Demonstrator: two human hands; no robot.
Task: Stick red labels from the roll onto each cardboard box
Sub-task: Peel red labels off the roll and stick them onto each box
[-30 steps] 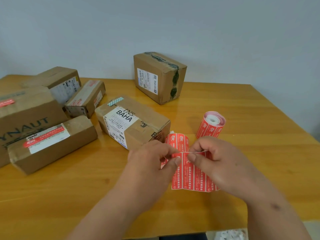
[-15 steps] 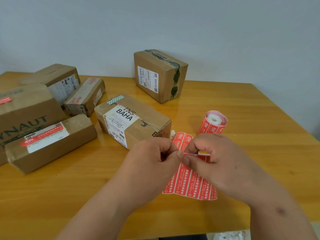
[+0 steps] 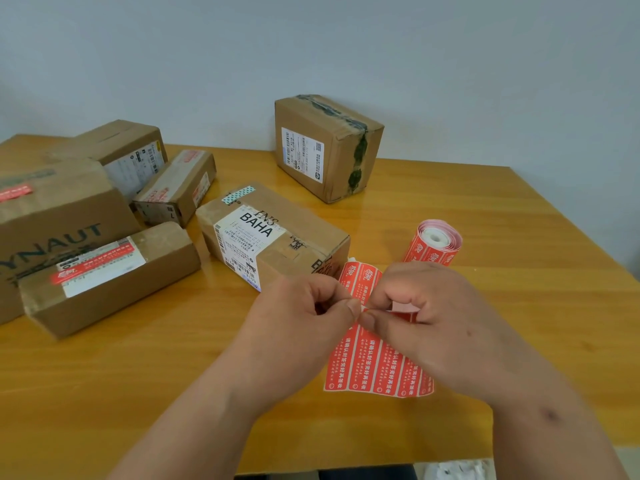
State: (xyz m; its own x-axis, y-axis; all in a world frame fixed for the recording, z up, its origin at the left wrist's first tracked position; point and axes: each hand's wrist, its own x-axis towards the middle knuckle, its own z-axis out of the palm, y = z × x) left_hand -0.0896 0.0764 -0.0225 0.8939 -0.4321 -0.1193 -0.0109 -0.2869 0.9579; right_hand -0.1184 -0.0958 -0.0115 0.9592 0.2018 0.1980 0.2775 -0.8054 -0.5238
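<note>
Red labels (image 3: 375, 368) – white lettering – on yellow-orange table (image 3: 519, 271)

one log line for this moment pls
step: peeling label | left hand: pinching red label strip | right hand: pinching same strip | red label roll: on wooden table

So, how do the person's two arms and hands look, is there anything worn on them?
Both forearms are bare: no sleeves reach into the picture. The left hand and the right hand wear no gloves, and no ring, watch or bracelet shows on the visible parts. A small dark mark sits on the right forearm near the wrist.
</note>
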